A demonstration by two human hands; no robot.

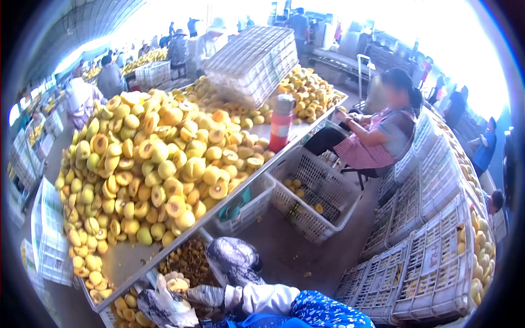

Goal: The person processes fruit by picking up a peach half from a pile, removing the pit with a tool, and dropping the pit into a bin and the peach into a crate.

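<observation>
My left hand [165, 299], in a pale glove, is closed around a halved yellow peach [178, 285] at the lower left. From the right, my right hand [206, 296], in a grey glove with a white sleeve behind it, reaches up against the same fruit. Its fingers are curled, and anything inside them is hidden. Below and beyond my hands stands a crate of brown peach pits and scraps [188, 261]. More yellow peach halves [127, 310] lie in a container beside my left hand. A big heap of peaches [158, 158], many halved, covers the metal table [123, 262].
A white crate [254, 63] rests tilted on the heap, near a red flask [281, 123]. Crates [317, 191] stand on the floor along the table. A seated co-worker [377, 131] is across from me. Stacked crates of peaches [432, 268] line the right side.
</observation>
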